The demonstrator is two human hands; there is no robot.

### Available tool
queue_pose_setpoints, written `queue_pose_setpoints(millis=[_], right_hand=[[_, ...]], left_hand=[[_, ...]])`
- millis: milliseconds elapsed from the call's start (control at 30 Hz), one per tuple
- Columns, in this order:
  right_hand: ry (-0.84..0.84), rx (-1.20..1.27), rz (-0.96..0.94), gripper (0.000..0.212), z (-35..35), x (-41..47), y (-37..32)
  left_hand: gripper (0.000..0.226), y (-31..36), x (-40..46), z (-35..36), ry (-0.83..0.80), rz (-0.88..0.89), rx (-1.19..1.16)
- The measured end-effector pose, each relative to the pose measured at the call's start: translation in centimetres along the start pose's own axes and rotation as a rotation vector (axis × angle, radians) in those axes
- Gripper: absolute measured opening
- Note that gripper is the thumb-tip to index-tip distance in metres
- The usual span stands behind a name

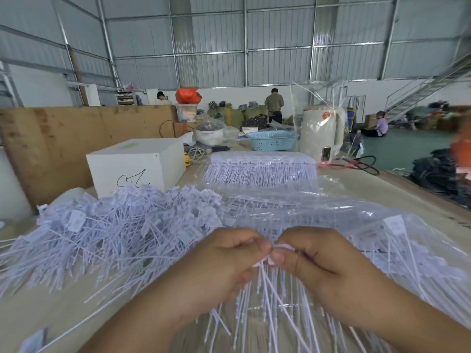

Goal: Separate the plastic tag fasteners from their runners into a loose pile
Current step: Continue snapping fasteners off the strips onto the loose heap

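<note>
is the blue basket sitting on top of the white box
No, the blue basket rests on the table farther back and to the right of the white box, beside the cream kettle.

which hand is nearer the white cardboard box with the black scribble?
Left. The left hand sits right of and nearer the camera than the white cardboard box; the right hand is farther right, both pinching the same white fastener strip.

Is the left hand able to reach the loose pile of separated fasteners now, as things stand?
Probably yes. The loose pile lies just left of the left hand with nothing between them, but that hand is pinching the fastener strip together with the right hand.
</note>
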State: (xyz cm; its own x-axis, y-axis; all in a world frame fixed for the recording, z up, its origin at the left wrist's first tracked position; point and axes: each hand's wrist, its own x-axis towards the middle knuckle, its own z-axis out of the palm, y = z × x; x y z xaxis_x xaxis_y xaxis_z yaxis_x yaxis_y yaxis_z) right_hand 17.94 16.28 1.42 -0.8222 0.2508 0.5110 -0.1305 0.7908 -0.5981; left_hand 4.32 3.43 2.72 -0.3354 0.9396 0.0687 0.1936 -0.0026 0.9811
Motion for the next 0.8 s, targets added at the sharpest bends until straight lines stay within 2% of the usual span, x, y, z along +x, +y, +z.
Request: queue_pose_setpoints(millis=[167, 300, 467, 600, 667, 800], right_hand=[[0.360, -0.186, -0.164, 0.038, 0.9, 0.2, -1.0], [0.493, -0.185, -0.165, 0.033, 2.1, 0.1, -1.1], [0.480, -0.109, -0.143, 0.034, 2.7, 0.2, -1.0], [0.478, -0.115, -0.150, 0.032, 2.8, 0.3, -0.8], [0.473, -0.163, -0.148, 0.034, 3.0, 0.5, -0.8], [0.478, -0.239, -0.118, 0.035, 3.4, 0.8, -1.0]], left_hand=[[0.018, 0.6, -0.1, 2.8, 0.236, 0.153, -0.374], [0.017, 0.8, -0.1, 3.9, 0.264, 0.095, -0.736], [0.017, 0.7, -0.2, 3.8, 0.196, 0.042, -0.877], [0.025, 0.9, -0.2, 3.5, 0.156, 0.022, -0.932], [0.029, 0.8, -0.1, 3.7, 0.209, 0.034, -0.870], [0.029, -0.1, 0.7, 3.2, 0.453, 0.019, -0.836]])
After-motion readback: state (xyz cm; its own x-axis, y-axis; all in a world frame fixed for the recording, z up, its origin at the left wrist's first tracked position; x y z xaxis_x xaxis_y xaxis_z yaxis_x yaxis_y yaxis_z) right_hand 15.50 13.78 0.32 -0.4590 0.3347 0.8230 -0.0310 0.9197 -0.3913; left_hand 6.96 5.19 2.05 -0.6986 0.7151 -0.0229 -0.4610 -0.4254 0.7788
